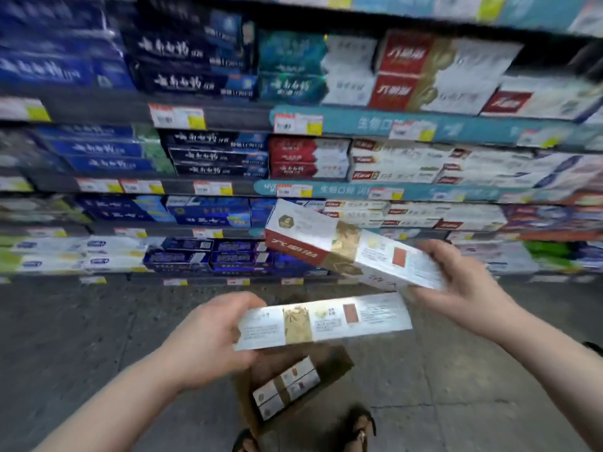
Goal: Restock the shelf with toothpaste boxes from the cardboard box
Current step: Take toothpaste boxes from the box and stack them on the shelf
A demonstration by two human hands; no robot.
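My left hand (208, 334) grips the left end of a white toothpaste box with a gold band (323, 321), held level above the floor. My right hand (456, 282) grips the right end of a second toothpaste box (346, 246), white with a red panel, tilted up toward the shelves. Below the hands, an open cardboard box (329, 373) stands on the floor with more of the same toothpaste boxes (287, 386) inside. Matching red-and-white boxes (421, 73) fill the upper right shelf. The picture is blurred by motion.
Several shelf levels (208, 187) packed with blue, green, red and white toothpaste boxes span the view, with price tags along their edges. Grey concrete floor (98, 337) lies below. My sandalled feet (362, 429) stand beside the cardboard box.
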